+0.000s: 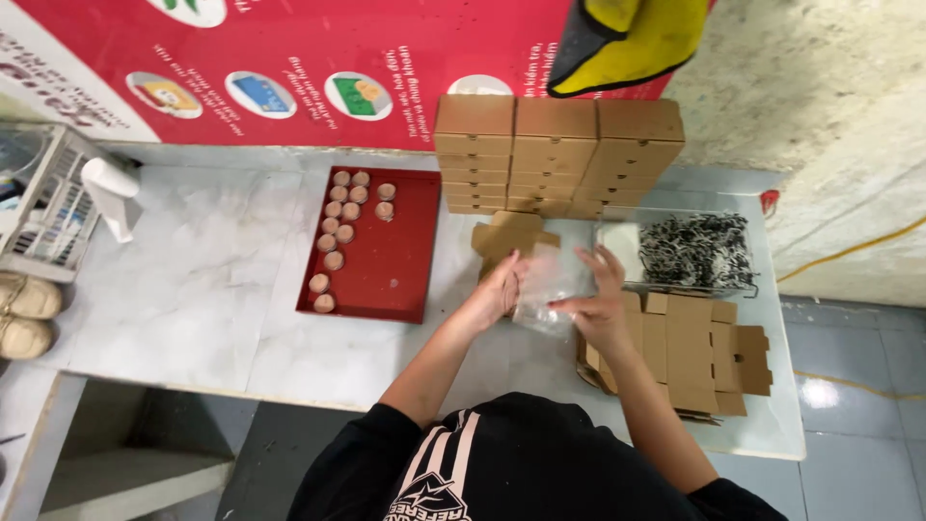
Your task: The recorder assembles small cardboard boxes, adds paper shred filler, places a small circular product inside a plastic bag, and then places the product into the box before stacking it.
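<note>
Fingers (606, 265) of the right hand (598, 309) are spread upward, thumb pinched on the right edge of a small clear plastic bag (542, 294). Left hand (497, 292) is curled loosely against the bag's left edge, fingertips closed on it. Bag is held just above the white marble table (193, 289), approx. centre of frame, between both hands. Long axis is seen running roughly 12 to 6 o'clock w/ slight tilt; which end is the mouth can't be told, film too clear and blurred.

Containers: a red tray (395, 275) is set at 9 o'clock from the hands, w/ small round brown cakes (333, 241) lined along its left side and a few at its top; right part of tray is bare. A clear box (617, 241) is placed at 1 o'clock, filled w/ black-and-white shredded filler (696, 251). Folded brown cartons (559, 154) are stacked in three columns at 12 o'clock against the red banner (318, 58). Flat unfolded carton blanks (690, 352) are piled at 4 o'clock under the right wrist; one more blank (511, 234) lies at 12 o'clock, just beyond the bag. A white wire basket (53, 207) is seen at far 9 o'clock, contents unclear.
</note>
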